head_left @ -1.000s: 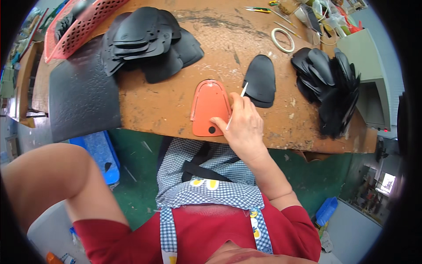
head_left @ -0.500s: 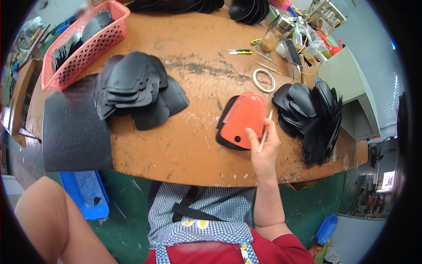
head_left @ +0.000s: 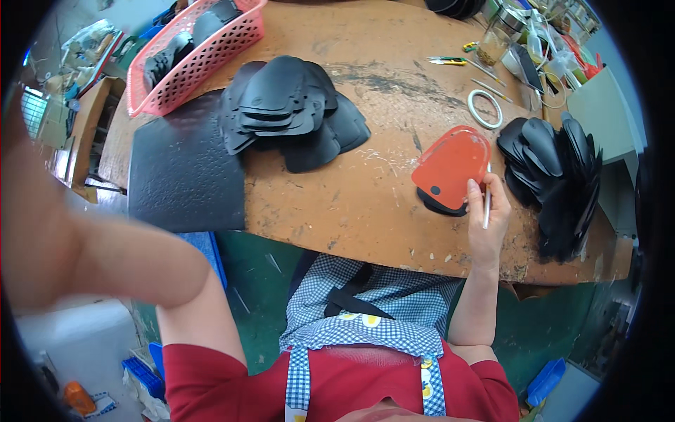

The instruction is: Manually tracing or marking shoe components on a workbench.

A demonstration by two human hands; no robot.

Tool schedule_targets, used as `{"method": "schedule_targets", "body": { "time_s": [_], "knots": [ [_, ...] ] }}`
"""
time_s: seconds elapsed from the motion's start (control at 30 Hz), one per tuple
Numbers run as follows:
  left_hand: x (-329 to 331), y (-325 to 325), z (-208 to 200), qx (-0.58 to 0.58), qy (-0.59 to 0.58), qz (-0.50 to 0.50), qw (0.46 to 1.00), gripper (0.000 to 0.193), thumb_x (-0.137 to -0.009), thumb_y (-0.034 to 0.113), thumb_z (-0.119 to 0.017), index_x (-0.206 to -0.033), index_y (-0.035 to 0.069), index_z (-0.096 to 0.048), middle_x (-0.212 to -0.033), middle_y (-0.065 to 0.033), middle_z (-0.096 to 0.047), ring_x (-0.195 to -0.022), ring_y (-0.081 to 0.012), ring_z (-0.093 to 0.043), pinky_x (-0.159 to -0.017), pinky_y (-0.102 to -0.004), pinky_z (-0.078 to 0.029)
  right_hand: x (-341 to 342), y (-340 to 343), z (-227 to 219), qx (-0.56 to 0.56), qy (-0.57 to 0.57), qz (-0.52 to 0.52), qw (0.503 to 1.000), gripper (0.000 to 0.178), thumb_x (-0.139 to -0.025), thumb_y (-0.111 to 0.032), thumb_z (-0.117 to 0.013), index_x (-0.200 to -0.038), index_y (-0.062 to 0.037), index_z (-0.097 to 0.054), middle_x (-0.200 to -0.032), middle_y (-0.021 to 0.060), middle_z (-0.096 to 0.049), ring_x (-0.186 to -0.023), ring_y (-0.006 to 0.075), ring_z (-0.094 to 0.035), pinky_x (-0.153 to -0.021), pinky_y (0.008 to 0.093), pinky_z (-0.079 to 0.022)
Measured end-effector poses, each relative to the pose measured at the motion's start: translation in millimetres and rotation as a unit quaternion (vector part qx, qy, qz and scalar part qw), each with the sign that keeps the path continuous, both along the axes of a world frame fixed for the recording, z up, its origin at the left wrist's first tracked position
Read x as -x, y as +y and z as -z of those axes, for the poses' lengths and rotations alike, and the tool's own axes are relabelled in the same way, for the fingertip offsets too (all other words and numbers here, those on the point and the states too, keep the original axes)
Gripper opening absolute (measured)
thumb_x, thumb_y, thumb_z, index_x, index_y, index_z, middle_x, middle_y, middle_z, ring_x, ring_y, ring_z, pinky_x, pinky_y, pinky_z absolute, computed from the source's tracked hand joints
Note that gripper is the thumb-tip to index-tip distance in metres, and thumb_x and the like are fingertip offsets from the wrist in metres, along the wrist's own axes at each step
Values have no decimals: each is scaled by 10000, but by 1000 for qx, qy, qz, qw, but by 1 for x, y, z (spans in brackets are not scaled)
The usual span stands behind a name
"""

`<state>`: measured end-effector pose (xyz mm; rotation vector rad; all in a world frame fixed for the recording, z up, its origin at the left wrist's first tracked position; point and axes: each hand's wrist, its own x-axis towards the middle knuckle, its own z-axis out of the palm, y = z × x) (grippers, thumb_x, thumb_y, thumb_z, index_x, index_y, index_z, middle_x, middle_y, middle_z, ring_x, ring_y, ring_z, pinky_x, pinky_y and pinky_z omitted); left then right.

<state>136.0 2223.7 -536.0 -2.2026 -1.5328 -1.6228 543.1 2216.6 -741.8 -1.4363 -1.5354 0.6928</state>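
My right hand (head_left: 489, 214) is closed, pinching the right edge of an orange-red rounded template (head_left: 451, 158) with a dark hole near its lower end. A slim white pen-like stick (head_left: 487, 200) is tucked between the same fingers. Under the template, a black cut piece (head_left: 441, 202) shows along the lower edge; the rest of it is covered. My left arm is raised close at the left side and blurred, its hand out of the picture. A layered stack of black cut pieces (head_left: 281, 88) lies on the table left of the template.
On the wooden table (head_left: 337, 218) lie a black sheet (head_left: 186, 176), a white tape ring (head_left: 485, 109) and a cutter knife (head_left: 447, 60). Another pile of black pieces (head_left: 541, 151) sits at right, beside a pale machine (head_left: 608, 105). A pink basket (head_left: 211, 60) of black pieces stands far left.
The view has swung, shifting the table rightward in the picture. My left arm has risen toward the upper left. The template now covers the black piece's left side, leaving it showing only below.
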Motion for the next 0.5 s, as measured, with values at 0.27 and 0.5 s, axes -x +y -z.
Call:
{"method": "schedule_targets", "body": {
  "time_s": [0.27,0.5],
  "knots": [
    [28,84,153,381,226,-262,857,819,-832,602,-800,-1300,-58,-675,-1284,-271,-682,-1250,-372,-651,-1065,-460,-514,9,-26,-10,70,-20,-183,980,77,-976,-28,-678,-1052,-13,-681,-887,82,-682,-802,144,-663,-734,291,-526],
    [4,74,165,244,286,-333,865,622,-852,494,-835,-1192,-9,-701,-1149,-206,-712,-1136,-373,-678,-962,-452,-554,42,-5,18,-130,-216,-249,935,182,-915,-101,-730,-1072,-40,-661,-1038,149,-714,-1078,315,-688,-1118,505,-449]
  ]
}}
